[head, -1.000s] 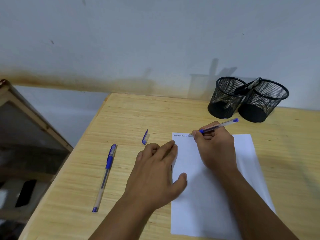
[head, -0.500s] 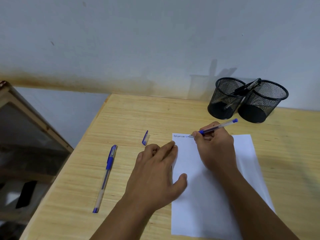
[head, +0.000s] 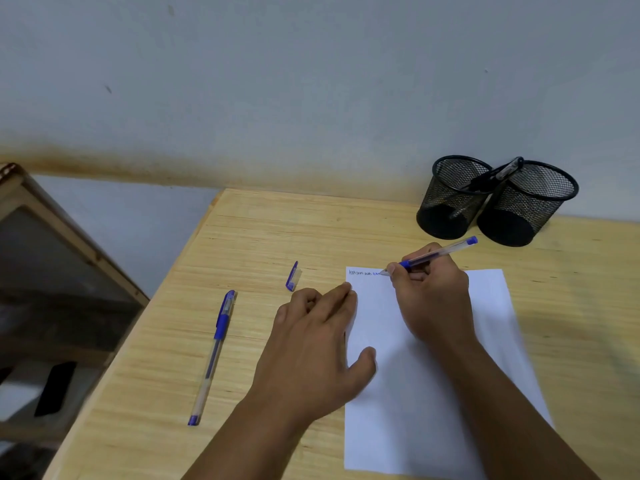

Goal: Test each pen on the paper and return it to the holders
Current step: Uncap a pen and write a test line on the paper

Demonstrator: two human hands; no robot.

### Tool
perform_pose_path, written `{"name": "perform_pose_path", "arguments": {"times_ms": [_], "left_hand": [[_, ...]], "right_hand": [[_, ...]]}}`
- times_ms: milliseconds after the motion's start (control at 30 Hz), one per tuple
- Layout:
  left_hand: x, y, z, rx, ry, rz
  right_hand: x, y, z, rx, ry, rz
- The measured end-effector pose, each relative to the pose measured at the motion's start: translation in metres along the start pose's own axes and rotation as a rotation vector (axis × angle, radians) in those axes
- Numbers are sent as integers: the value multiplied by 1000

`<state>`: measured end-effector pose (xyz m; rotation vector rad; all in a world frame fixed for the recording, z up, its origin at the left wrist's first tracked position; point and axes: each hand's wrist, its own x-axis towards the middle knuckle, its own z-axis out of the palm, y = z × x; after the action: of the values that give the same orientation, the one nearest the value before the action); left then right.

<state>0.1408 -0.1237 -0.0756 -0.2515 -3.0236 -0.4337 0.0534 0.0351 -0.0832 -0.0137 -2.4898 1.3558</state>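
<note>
My right hand point(head: 431, 299) grips an uncapped blue pen point(head: 441, 252), its tip touching the top of the white paper point(head: 491, 306) where small words run along the upper edge. My left hand point(head: 311, 344) lies flat, fingers spread, pressing the paper's left edge. The pen's blue cap point(head: 292, 277) lies on the table left of the paper. A second capped blue pen point(head: 214, 355) lies farther left. Two black mesh holders stand at the back: the left holder point(head: 450, 199) has a black pen point(head: 491, 176) leaning in it, the right holder point(head: 526, 206) touches it.
The wooden table point(head: 242, 237) ends at its left edge near the capped pen. A wooden-framed piece of furniture point(head: 52, 254) stands lower to the left. A pale wall rises right behind the holders.
The pen tip has crept slightly to the right along the written line. My left hand stays in place on the paper.
</note>
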Motion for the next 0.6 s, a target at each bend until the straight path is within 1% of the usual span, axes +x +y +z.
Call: {"name": "perform_pose_path", "arguments": {"times_ms": [600], "left_hand": [[0, 0, 1, -19, 17, 3]], "right_hand": [[1, 3, -3, 6, -41, 8]]}}
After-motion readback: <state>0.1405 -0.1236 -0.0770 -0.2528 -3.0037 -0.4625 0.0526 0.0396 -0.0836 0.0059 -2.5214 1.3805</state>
